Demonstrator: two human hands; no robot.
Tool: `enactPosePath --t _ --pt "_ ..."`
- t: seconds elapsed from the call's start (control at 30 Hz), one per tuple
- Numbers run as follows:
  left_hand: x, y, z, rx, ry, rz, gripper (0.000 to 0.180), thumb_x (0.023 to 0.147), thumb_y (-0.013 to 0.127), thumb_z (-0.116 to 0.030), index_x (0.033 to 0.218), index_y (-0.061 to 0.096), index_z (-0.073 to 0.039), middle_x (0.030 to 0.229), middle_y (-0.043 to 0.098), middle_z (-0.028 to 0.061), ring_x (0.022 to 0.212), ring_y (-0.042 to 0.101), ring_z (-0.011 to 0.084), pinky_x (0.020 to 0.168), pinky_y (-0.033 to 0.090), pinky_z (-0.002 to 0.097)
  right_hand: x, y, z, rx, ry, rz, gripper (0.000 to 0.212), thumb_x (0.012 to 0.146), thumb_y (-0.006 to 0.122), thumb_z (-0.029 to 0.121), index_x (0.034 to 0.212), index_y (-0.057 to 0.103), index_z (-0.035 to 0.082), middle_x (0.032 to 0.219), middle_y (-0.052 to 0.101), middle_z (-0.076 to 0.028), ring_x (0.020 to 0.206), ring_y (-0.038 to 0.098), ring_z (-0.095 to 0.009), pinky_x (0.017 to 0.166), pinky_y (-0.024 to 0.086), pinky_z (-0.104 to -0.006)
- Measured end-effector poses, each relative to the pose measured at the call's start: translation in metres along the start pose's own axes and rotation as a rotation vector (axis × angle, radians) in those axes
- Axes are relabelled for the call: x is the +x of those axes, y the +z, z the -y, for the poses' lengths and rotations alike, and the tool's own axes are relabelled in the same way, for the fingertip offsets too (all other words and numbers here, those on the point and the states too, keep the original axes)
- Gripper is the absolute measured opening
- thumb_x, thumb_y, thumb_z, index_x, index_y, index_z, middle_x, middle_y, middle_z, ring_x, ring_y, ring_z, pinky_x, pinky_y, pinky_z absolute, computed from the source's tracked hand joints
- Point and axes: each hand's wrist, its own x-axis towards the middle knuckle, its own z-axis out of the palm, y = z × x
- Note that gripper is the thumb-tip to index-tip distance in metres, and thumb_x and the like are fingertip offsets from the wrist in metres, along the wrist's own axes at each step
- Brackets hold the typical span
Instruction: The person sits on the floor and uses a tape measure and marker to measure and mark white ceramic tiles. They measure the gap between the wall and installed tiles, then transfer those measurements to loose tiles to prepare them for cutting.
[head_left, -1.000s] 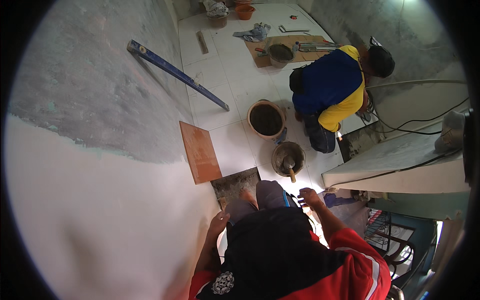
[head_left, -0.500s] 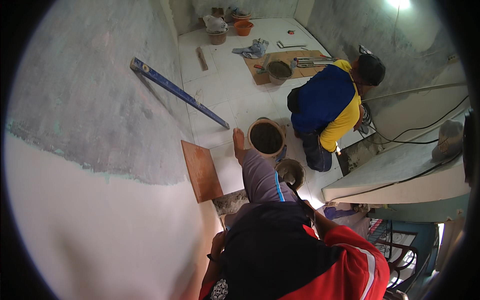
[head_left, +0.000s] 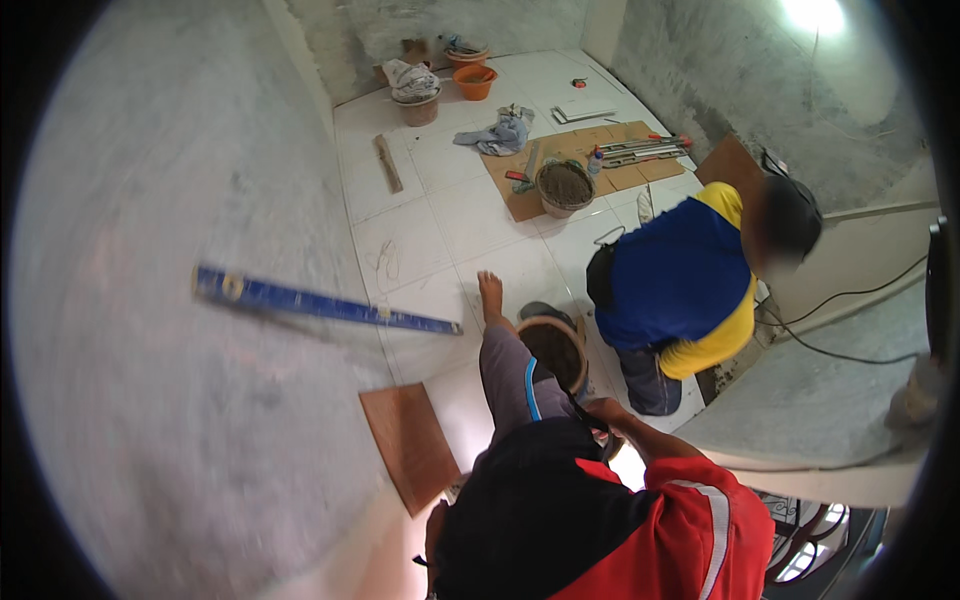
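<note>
My left hand (head_left: 437,520) hangs low beside my body, next to the brown tile (head_left: 408,440) leaning by the left wall; its fingers are mostly hidden. My right hand (head_left: 603,411) is held at my right side near a dark strap, and what its fingers do is unclear. Ahead of me, my bare foot (head_left: 490,295) is on the white tiled floor. A bucket of dark mortar (head_left: 550,345) stands just right of my leg, partly covered by it. To the left, a long blue spirit level (head_left: 300,297) leans against the wall with its lower end on the floor.
A co-worker (head_left: 670,275) in blue and yellow crouches at right, with cables (head_left: 830,312) beyond. Farther off are cardboard (head_left: 522,207) with a mortar bucket (head_left: 566,188) and a tile cutter (head_left: 640,152), a grey cloth (head_left: 500,135), a wooden strip (head_left: 388,164) and an orange bucket (head_left: 474,86).
My view has shifted, so the blue level, brown tile and buckets sit lower in it. The bucket behind the nearest mortar bucket is now hidden by my body. The co-worker's head has shifted rightward.
</note>
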Motion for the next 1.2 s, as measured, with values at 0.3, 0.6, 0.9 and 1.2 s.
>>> enactPosePath --t 0.3,0.6,0.9,1.2 --pt "0.06 -0.015 -0.284 -0.314 -0.357 -0.065 0.057 0.102 0.06 -0.043 0.15 0.046 -0.015 0.142 0.053 0.0071 0.127 0.055 0.0307 0.088 0.052 0.0474 0.271 -0.21 0.349 0.228 -0.19 -0.101 0.062 0.091 0.068 0.015 0.148 0.047 0.006 0.074 0.069 -0.012 0.055 0.066 -0.02 0.044 0.053 -0.0357" --pt "0.107 -0.059 -0.57 -0.023 -0.409 -0.151 0.065 0.101 0.059 -0.05 0.152 0.042 -0.015 0.141 0.053 0.0079 0.125 0.055 0.0329 0.088 0.052 0.0488 0.247 -0.563 0.762 0.308 -0.312 -0.547 0.073 0.093 0.056 0.006 0.158 0.026 0.017 0.086 0.068 -0.018 0.052 0.066 -0.03 0.041 0.052 -0.044" --pt "0.153 -0.007 -0.784 0.173 -0.039 0.052 0.054 0.105 0.052 -0.048 0.142 0.049 -0.007 0.114 0.067 0.0106 0.099 0.066 0.0249 0.077 0.053 0.0392 0.342 -0.457 0.582 -0.311 -0.897 -0.636 0.026 0.087 0.067 0.018 0.106 0.068 0.002 0.07 0.068 -0.012 0.064 0.068 -0.023 0.056 0.055 -0.0377" --pt "0.244 -0.113 -0.872 1.277 0.902 0.226 0.02 0.108 0.05 -0.02 0.117 0.058 -0.004 0.095 0.063 0.0221 0.081 0.058 0.0444 0.073 0.052 0.0503 0.128 -0.259 0.427 0.515 0.498 -0.057 0.018 0.091 0.063 0.021 0.094 0.071 0.005 0.079 0.07 -0.014 0.069 0.072 -0.029 0.057 0.058 -0.048"
